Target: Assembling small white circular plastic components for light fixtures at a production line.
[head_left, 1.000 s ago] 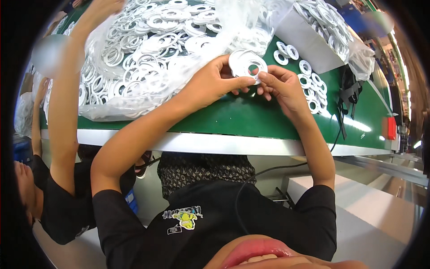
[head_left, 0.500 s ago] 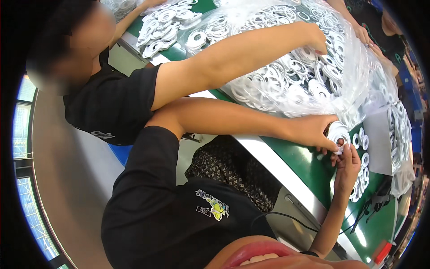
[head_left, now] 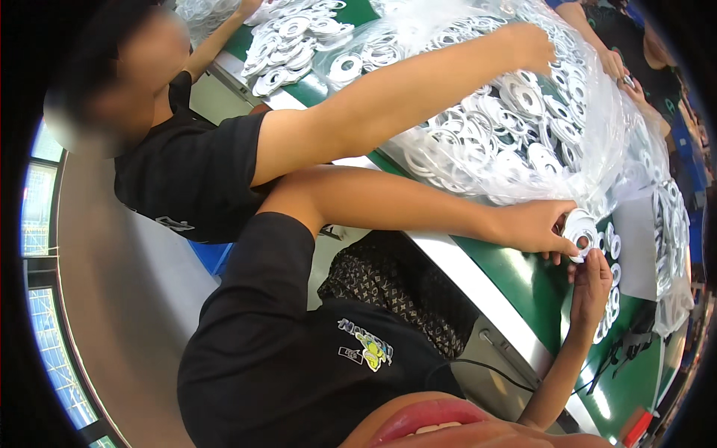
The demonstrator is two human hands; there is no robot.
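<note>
A stack of white ring-shaped parts [head_left: 576, 230] is held between my two hands over the green table. My left hand [head_left: 536, 225] grips the stack from its left side, thumb across the front edge. From below, my right hand [head_left: 591, 287] pinches the lower edge of the rings with thumb and fingertips. How many rings are in the stack I cannot tell. Just beyond my right hand, more white rings [head_left: 614, 272] lie in a row on the table.
A large clear plastic bag [head_left: 601, 142] full of white rings spreads across the green table [head_left: 515, 287]. A co-worker's arm [head_left: 403, 93] reaches over it from the left. Another person's hands [head_left: 612, 66] are at the far right. A white board [head_left: 635, 250] and black straps [head_left: 631, 343] lie at right.
The view has shifted slightly. The ring stack has tilted, so its face shows more fully between my hands. The co-worker's hand over the bag has moved.
</note>
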